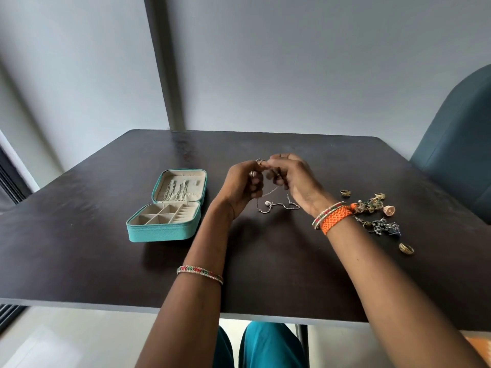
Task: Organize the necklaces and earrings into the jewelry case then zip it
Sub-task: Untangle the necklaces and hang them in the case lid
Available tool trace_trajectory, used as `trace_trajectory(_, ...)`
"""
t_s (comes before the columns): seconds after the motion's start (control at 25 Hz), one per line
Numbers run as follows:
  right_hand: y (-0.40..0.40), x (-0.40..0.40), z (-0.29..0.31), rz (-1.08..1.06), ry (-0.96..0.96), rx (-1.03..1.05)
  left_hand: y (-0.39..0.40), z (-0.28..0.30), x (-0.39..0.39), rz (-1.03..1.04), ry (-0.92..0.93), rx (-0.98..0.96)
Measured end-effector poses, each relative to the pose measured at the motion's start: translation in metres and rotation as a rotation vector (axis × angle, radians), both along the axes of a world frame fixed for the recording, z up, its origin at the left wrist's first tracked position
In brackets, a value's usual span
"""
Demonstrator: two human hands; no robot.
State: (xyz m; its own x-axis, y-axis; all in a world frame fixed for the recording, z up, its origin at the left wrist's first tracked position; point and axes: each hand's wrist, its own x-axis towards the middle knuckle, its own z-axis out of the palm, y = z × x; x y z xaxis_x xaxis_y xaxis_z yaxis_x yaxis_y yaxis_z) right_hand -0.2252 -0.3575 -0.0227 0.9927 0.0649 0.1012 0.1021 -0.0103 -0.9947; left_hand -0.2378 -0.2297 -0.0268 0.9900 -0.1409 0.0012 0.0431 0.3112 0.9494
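Both forearms reach over the near edge of the dark table (79, 261). Left hand (243, 185) and right hand (292, 179) meet above the middle, fingers curled, pinching a thin silver necklace (276, 205) whose chain hangs down and lies on the table with its pendant. Left of them stands the open teal jewelry case (159, 232), necklaces already hanging in its lid. Right, near the right wrist, lies a heap of earrings (377, 208) and rings.
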Motion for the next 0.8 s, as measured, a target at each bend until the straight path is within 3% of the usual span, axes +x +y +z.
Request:
trace_trajectory(0.16, -0.018, 0.001, 0.012, -0.040, -0.023, 0.265, 0.013, 0.001, 0.007, 0.199, 0.056, -0.519)
trace_trajectory(0.32, -0.020, 0.003, 0.006, -0.221, -0.041, 0.255, 0.007, -0.002, 0.008, 0.240, 0.063, -0.820)
trace_trajectory(0.52, -0.028, 0.009, 0.005, -0.283, 0.092, 0.403, 0.003, -0.001, 0.014, 0.205, 0.082, -0.688)
trace_trajectory(0.68, -0.030, 0.010, 0.003, -0.300, 0.154, 0.568, 0.000, -0.005, 0.018, 0.291, 0.080, -0.325)
trace_trajectory(0.8, -0.035, 0.010, 0.004, -0.236, 0.137, 0.824, 0.000, -0.006, 0.019, 0.285, 0.077, -0.343)
